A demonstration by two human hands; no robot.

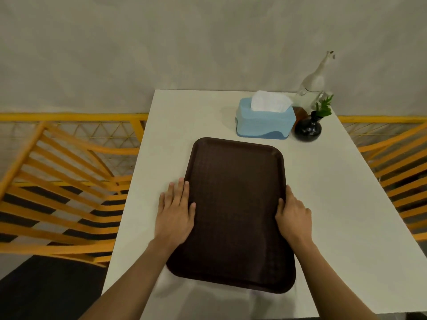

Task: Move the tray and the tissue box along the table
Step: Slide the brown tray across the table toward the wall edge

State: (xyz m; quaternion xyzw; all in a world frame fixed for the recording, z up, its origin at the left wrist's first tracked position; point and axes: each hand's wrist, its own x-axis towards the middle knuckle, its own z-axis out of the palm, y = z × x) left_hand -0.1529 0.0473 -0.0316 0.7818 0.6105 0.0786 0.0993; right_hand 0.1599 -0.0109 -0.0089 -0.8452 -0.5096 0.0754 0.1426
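Tray (235, 211) lies flat mid-desk (346, 204), long axis running near-to-far with the far end canted slightly left; tissue box (265, 121) sits just beyond it to the far right, close beside a dark vase (308, 129). Left hand (175, 213) rests with fingers (182, 192) together and flat along the left rim, thumb over the edge; right hand (293, 215) curls on the right rim. Best slid with even pressure both sides, probably, so it does not yaw into the box.
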